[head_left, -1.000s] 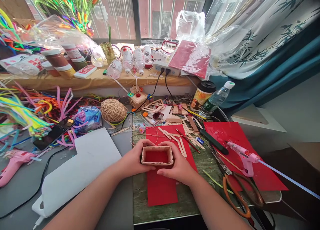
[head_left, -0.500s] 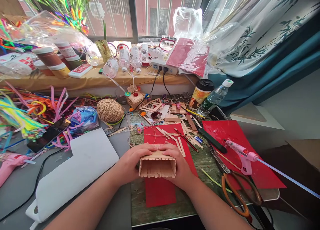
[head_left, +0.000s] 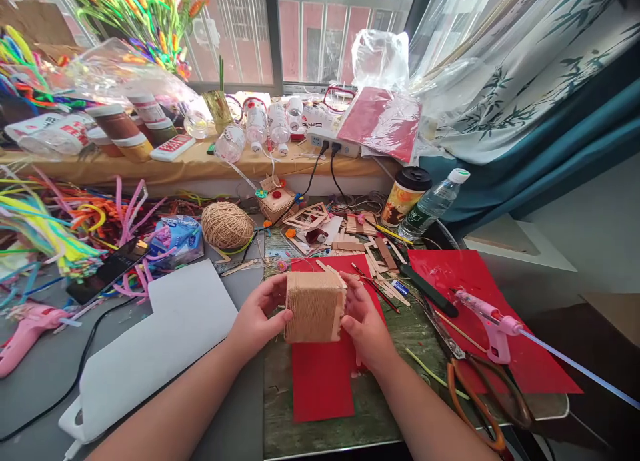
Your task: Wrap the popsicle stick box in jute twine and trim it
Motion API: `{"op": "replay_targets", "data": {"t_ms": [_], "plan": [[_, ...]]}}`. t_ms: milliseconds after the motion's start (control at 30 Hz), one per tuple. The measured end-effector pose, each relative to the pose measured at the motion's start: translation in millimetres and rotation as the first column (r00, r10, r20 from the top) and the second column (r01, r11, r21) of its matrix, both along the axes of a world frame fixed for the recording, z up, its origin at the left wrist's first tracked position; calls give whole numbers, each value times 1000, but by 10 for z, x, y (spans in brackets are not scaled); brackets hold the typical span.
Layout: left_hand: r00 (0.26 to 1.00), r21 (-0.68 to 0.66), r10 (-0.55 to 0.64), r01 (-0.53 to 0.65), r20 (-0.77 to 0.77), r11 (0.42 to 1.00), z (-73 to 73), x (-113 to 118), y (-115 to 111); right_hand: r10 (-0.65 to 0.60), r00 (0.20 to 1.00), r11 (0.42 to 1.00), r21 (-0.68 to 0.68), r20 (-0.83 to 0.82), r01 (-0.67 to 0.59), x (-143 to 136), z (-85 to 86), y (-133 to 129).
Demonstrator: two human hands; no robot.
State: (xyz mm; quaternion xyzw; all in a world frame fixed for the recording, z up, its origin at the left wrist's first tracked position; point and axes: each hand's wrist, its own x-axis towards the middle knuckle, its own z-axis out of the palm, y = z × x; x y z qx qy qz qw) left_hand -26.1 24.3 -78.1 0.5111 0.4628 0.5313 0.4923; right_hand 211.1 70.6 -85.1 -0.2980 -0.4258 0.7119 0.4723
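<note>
Between my two hands is a small box of wooden craft sticks, with twine wound in close rows over the faces turned to me. My left hand grips its left side, thumb in front and fingers at the top and behind. At the right side my right hand holds the scalloped stick edge, its thumb near the lower corner. Its open end is out of sight. Beneath the box lies a sheet of red paper. Loose craft sticks and a pencil lie just beyond.
To the right are scissors and a pink glue gun on more red paper. A twine ball and a white board lie to the left. A water bottle and a cup stand at the back right.
The box has been turned: its hollow opening faced me before, and now twine-covered faces do. Both hands have shifted from its top to its sides. The view has tilted slightly.
</note>
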Motion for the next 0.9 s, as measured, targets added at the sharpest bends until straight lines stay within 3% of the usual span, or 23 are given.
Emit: {"op": "replay_targets", "data": {"t_ms": [100, 200, 433, 733, 900], "plan": [[993, -17, 30, -33, -118, 999, -2, 6, -22, 76, 996, 992, -107, 40, -71, -20, 8, -36], [972, 20, 31, -27, -233, 999, 20, 24, -52, 72, 993, 988, -146, 98, -57, -34, -34, -63], [880, 308, 81, 77, -468, 948, 150, -4, -101, 41, 976, 997, 49, 212, -53, -51, 3, -93], [888, 349, 143, 21, -437, 937, 107, -55, -109, 73, 982, 997, 16, 177, -77, -14, -101, -50], [893, 404, 131, 60, -430, 913, 138, -92, -78, 81, 974, 994, 49, 212, -93, -21, -78, -47]]}}
